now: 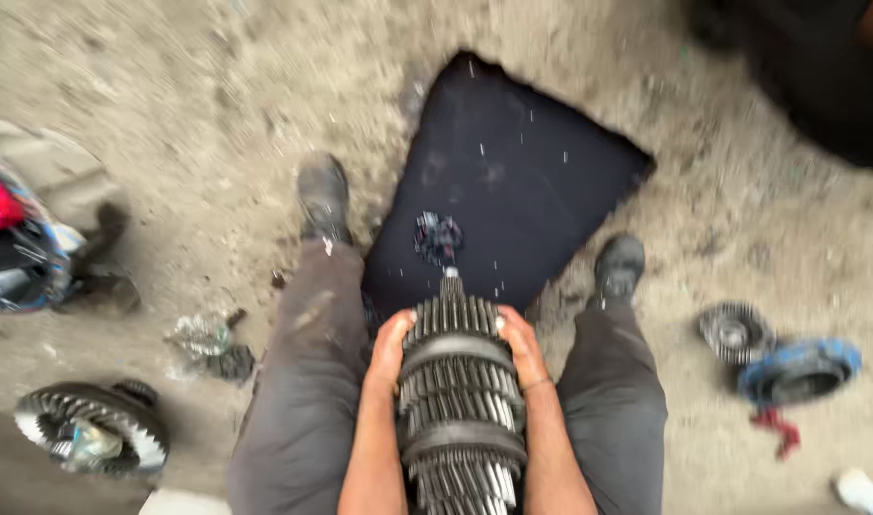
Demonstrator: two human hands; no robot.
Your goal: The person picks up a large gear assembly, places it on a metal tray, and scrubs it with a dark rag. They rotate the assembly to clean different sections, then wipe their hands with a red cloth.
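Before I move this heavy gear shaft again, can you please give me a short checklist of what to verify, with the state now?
1. Left hand on the gear shaft: ok, it grips the left side.
2. Right hand on the shaft: ok, it grips the right side.
3. Shaft tip over the dark mat, not the dirt: ok.
4. Mat free of parts: not ok, a small dark piece lies just past the tip.
5. Feet apart from the shaft: ok, both shoes stand at the mat's edges.
6. Loose gears around: the large ring gear and the small gear lie apart, ok.
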